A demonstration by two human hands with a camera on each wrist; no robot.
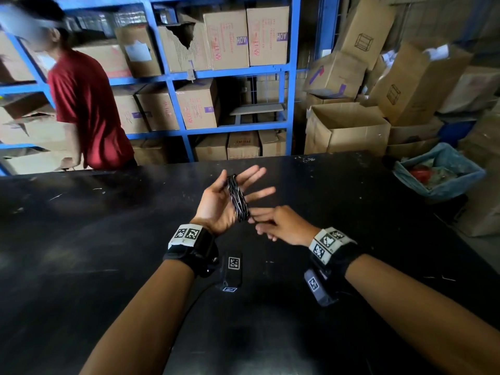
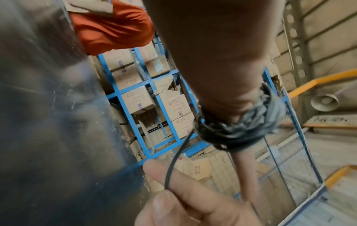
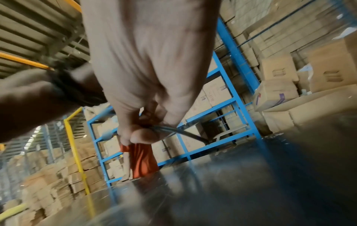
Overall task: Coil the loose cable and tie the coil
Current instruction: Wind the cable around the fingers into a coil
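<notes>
Now mid-wind: coil (image 1: 238,197) looped round left hand (image 1: 226,198), fingers straight, spread as former, held above tabletop (image 1: 108,239) centre. Right hand (image 1: 281,226) pinching tail (image 2: 173,159), taut, likely for tying.

Cable (image 1: 238,197) there, black with a slight plastic sheen. Desk (image 1: 108,226) is dark, glossy, scuffed with pale scratches. Boxes (image 1: 349,131) behind, matt brown cardboard; shelving (image 1: 290,77) blue painted metal.
</notes>
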